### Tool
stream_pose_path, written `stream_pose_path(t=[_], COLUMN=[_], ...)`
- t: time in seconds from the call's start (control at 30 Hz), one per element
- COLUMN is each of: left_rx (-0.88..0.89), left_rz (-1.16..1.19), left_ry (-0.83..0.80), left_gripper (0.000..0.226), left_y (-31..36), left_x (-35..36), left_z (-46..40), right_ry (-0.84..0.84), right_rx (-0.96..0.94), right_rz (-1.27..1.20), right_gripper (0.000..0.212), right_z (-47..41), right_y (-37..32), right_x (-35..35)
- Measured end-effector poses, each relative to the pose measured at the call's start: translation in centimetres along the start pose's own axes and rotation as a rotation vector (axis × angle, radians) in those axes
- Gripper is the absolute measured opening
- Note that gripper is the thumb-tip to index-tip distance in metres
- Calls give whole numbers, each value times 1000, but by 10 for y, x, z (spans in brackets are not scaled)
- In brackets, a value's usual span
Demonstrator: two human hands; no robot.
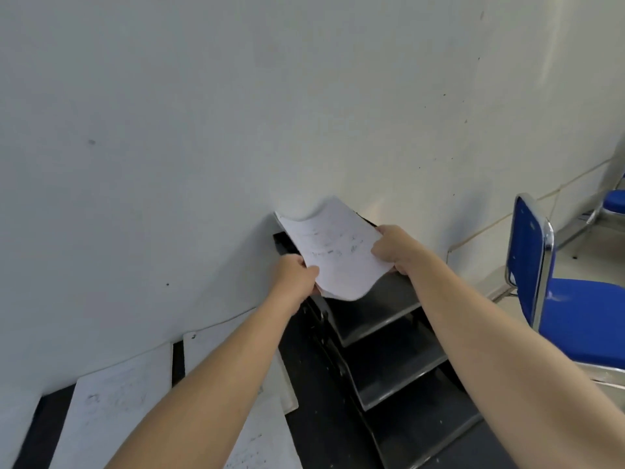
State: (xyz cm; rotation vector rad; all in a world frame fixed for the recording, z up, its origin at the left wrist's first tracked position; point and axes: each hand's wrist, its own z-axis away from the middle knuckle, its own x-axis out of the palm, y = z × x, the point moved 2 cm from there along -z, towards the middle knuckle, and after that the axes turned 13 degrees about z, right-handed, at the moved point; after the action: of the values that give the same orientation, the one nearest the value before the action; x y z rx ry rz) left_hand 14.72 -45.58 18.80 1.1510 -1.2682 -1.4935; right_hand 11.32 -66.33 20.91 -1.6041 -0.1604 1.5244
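White wall (236, 113) fills nearly the whole background, and below it a black worktop (311, 401) runs along its foot. Up against the wall at the worktop's back edge stands a black three-tier paper tray (399, 360), its shelves stepping down toward the camera.

Both hands are on the job. The left hand (297, 275) pinches the near left edge of a thin bundle of written sheets (338, 255), fingers curled tight around it. The right hand (395, 248) grips the right edge, thumb on top, fingers tucked underneath. The bundle hangs over the tray's top tier, tilted, with its far edge curling up against the wall and its near corner drooping over the shelf's front lip.

Left of the tray, loose handwritten pages (111, 411) lie flat along the back edge of the worktop, partly under the left forearm. Off the worktop's right end sits a blue chair with a chrome frame (575, 309), and a second blue chair (614, 201) shows farther back.
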Motion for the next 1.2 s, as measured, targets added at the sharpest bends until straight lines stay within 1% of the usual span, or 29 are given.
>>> stream_pose_path(t=[0.17, 0.27, 0.33, 0.37, 0.43, 0.53, 0.6, 0.67, 0.73, 0.77, 0.83, 0.87, 0.9, 0.97, 1.03, 1.1, 1.2], left_rx=[-149, -214, -238, -241, -220, -136, -59, 11, 87, 122, 189, 197, 183, 94, 49, 116, 304], left_rz=[-53, -113, -200, -269, -480, -824, -1021, -1270, -1457, -1500, -1508, -1492, -1466, -1424, -1379, -1342, -1187], left_ry=[-84, -137, -158, -162, -191, -196, -190, -175, -162, -157, -165, -198, -249, -360, -397, -392, -349], left_gripper=[16, 20, 22, 21, 12, 16, 18, 23, 24, 26, 33, 34, 34, 34, 35, 39, 50], left_y=[-6, -2, 2, 3, 6, 9, 9, 8, 3, 0, -3, -6, -7, -11, -14, -11, 5], left_x=[23, 32, 37, 38, 40, 47, 50, 51, 52, 53, 56, 58, 61, 65, 66, 63, 48], left_z=[-2, 1, -2, -4, -10, -15, -16, -14, -14, -14, -15, -16, -17, -16, -16, -14, -7], right_ry=[-145, -136, -105, -89, -51, 28, 69, 106, 177, 217, 248, 208, 147, 49, 34, 52, 112], right_rx=[125, 149, 129, 101, 32, -37, -79, -128, -180, -200, -236, -241, -229, -190, -173, -170, -187], right_rz=[128, 202, 266, 306, 395, 495, 597, 782, 1003, 1081, 1154, 1149, 1112, 1011, 978, 991, 962], right_gripper=[60, 52, 49, 48, 46, 52, 42, 27, 24, 24, 29, 30, 29, 30, 33, 33, 30], right_z=[-6, -4, -4, -4, -6, -12, -11, -9, -8, -8, -12, -13, -14, -12, -10, -8, -2], right_y=[11, 17, 20, 20, 20, 23, 23, 23, 24, 25, 27, 29, 31, 36, 37, 33, 12], right_x=[-13, -17, -17, -15, -11, -3, 0, 5, 10, 13, 21, 26, 30, 37, 39, 39, 38])
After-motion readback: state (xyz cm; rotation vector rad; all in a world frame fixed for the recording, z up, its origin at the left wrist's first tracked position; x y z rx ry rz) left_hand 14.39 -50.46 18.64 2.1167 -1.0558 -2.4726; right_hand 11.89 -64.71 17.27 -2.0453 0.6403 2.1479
